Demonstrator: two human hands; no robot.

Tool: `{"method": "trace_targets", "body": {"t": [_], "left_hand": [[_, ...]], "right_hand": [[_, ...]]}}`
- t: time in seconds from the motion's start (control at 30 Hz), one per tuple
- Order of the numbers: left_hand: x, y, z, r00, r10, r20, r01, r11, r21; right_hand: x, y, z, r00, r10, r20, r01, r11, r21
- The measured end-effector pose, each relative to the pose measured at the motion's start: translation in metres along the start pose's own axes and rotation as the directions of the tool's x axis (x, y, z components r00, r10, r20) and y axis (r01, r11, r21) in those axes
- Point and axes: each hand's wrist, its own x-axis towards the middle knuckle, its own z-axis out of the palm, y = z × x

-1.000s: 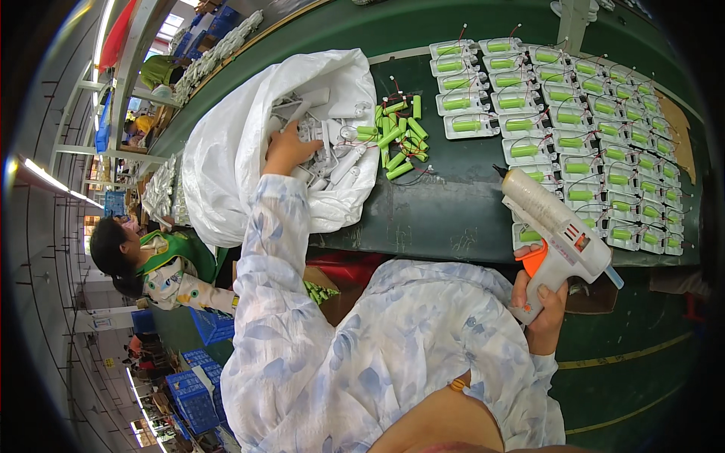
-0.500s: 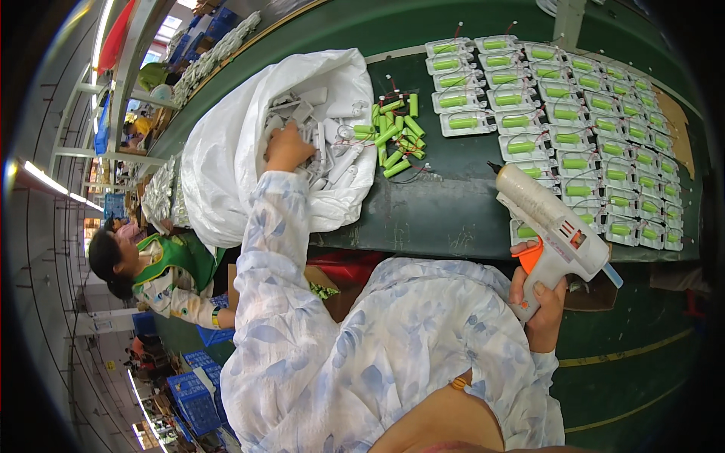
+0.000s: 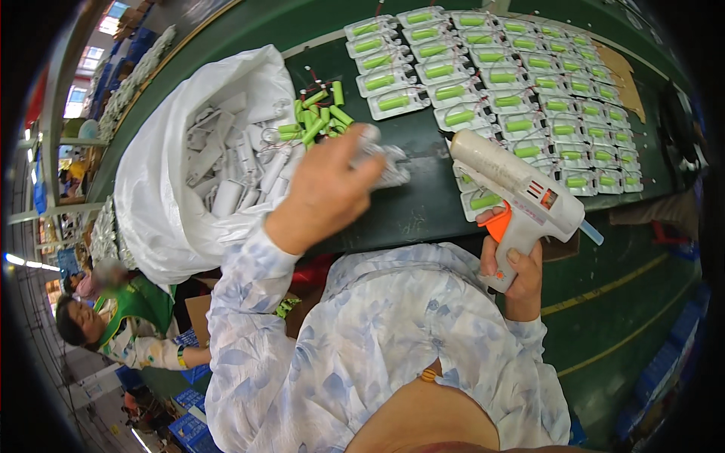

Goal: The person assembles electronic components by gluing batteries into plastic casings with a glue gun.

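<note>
A blurred white piece [image 3: 390, 167] is held in the left hand [image 3: 321, 192] above the worktop [image 3: 411, 215], beside an open sack [image 3: 151, 204] of white parts [image 3: 226, 198]. A hot-glue gun [image 3: 521, 189] is gripped by the right hand [image 3: 522, 278] at the near edge. Battery cells [image 3: 311, 121] are heaped by the sack; cell-fitted housings [image 3: 393, 102] are rowed toward the far edge.

Fairly bright, even indoor light falls on the bare left hand [image 3: 325, 189], whose fingers smear with motion blur, as does the shiny white plastic piece [image 3: 393, 167] at their tips. Left of the fingers, the crinkled white plastic sack [image 3: 151, 189] carries a pale sheen; farther out that way, a long white tube light [image 3: 38, 264] glares. Right of them, rows of bright green cylinders [image 3: 502, 77] look crisper. Fisheye distortion bends outlying edges into blackened corners.
</note>
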Motion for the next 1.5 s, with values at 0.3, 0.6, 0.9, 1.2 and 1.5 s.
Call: {"method": "trace_targets", "body": {"t": [0.3, 0.6, 0.9, 1.2, 1.5], "left_hand": [[0.011, 0.016, 0.038, 0.994, 0.054, 0.098, -0.042, 0.991, -0.124], [-0.004, 0.007, 0.044, 0.992, -0.039, -0.116, 0.010, 0.971, -0.240], [0.011, 0.040, 0.047, 0.970, 0.225, -0.088, -0.242, 0.886, -0.397], [-0.011, 0.049, 0.077, 0.993, 0.034, -0.111, -0.072, 0.931, -0.359], [-0.024, 0.046, 0.068, 0.991, -0.134, 0.021, 0.135, 0.967, -0.214]], "right_hand": [[-0.011, -0.007, 0.002, 0.995, -0.003, -0.104, -0.002, 0.999, -0.046], [-0.004, -0.007, 0.003, 0.995, 0.024, -0.100, -0.032, 0.997, -0.074], [-0.008, -0.008, 0.008, 0.989, -0.011, -0.148, 0.001, 0.998, -0.070], [-0.010, -0.009, 0.006, 0.987, -0.008, -0.160, -0.004, 0.997, -0.076], [-0.009, -0.009, 0.006, 0.988, 0.013, -0.153, -0.025, 0.996, -0.082]]}}
